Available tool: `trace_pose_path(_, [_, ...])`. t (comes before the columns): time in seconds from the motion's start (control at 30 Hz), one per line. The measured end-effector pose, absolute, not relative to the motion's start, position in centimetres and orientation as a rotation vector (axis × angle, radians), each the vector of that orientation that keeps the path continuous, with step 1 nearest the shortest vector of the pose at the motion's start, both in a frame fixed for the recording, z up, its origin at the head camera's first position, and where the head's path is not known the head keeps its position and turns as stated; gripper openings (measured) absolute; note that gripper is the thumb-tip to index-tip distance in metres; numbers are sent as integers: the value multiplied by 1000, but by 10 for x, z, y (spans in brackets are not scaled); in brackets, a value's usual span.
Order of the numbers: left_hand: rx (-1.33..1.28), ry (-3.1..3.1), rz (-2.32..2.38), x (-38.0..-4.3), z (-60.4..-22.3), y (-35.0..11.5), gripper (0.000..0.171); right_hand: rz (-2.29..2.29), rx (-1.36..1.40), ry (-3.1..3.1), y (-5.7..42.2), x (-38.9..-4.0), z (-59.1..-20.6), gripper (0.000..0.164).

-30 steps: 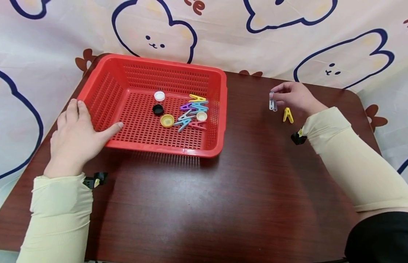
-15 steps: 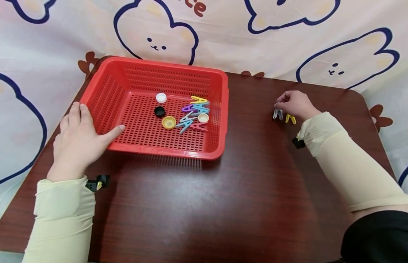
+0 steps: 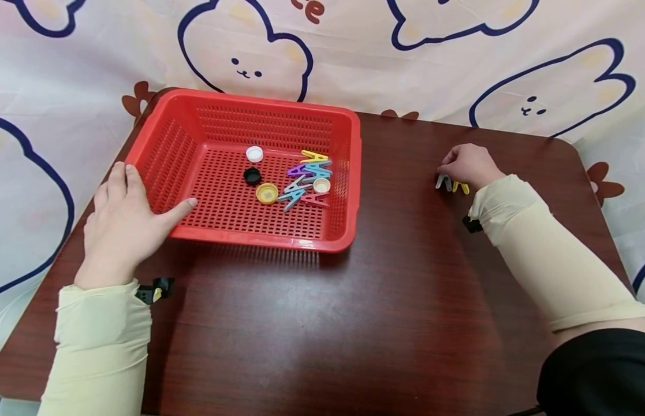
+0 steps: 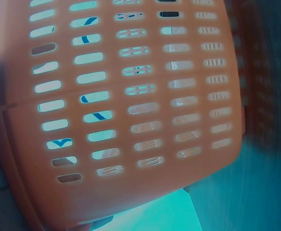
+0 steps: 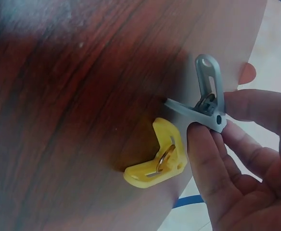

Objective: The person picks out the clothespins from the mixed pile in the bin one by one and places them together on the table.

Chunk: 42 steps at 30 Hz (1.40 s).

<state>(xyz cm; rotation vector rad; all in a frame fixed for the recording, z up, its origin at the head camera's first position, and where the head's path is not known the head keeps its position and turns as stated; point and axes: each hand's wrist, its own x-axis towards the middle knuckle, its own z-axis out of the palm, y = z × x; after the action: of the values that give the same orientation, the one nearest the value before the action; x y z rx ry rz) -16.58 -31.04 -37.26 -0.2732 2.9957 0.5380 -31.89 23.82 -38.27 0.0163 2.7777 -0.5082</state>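
At the right of the table, my right hand [image 3: 470, 164] pinches a grey clothespin [image 5: 209, 94] by its jaw end between thumb and fingers. Its two legs point down at the tabletop and are spread apart. Right beside it a yellow clothespin [image 5: 163, 159] stands on its own legs. My left hand [image 3: 119, 222] rests on the front left corner of the red plastic basket [image 3: 260, 240], fingers lying straight on the left rim and thumb stretched along the front rim. The left wrist view shows only the slotted basket wall [image 4: 116, 187], without the hand.
Inside the basket several clothespins [image 3: 317, 168] in yellow, purple, blue, grey and pink lie towards the right. Among and beside them are a white cap [image 3: 254, 153], a black cap [image 3: 252, 176], a yellow cap [image 3: 267, 193] and a cream cap [image 3: 321, 185]. A printed curtain [image 3: 353, 69] hangs behind the table.
My right hand has lowered the grey clothespin from above the table to a spot next to the yellow one, moving slightly right. My left hand stays on the basket.
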Motion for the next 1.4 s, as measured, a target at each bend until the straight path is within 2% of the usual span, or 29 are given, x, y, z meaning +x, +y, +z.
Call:
trace_pose_path(1.1, [-289,3002,528,-164,-372,-310,113,-434,-29,2802,232,-320,-380,23])
trace_pose_path(1.4, [-278,2989,538,-167,-372,-309,113,-411,-24,2823,232,-323,-375,30])
